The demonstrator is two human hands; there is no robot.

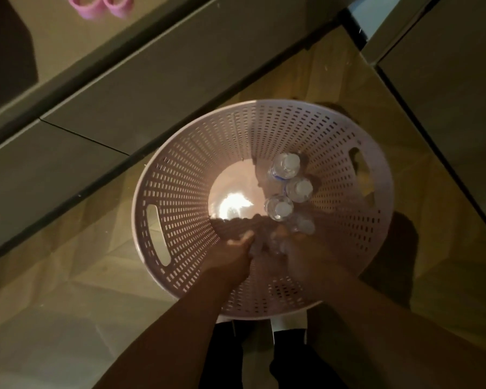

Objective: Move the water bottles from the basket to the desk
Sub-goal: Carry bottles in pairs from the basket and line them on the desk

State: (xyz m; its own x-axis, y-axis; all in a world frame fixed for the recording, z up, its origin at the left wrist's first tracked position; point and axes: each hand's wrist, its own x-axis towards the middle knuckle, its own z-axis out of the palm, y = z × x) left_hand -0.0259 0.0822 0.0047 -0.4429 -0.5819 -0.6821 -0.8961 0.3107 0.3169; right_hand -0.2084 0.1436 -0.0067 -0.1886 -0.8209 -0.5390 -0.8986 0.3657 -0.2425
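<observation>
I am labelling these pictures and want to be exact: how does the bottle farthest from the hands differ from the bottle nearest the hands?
The farthest bottle is lit and sharp, its blue label showing; the nearest bottle is shadowed and blurred. The farthest stands clear of the hands; the nearest lies beside the right hand. Both are clear, inside the basket.

dim room; wood floor [68, 276]; grey cabinet fronts [157, 80].

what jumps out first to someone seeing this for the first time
A round perforated basket on the floor fills the middle, with a bright glare on its bottom. Three upright water bottles cluster at its right side. Both hands, left hand and right hand, reach inside near blurred bottles.
</observation>
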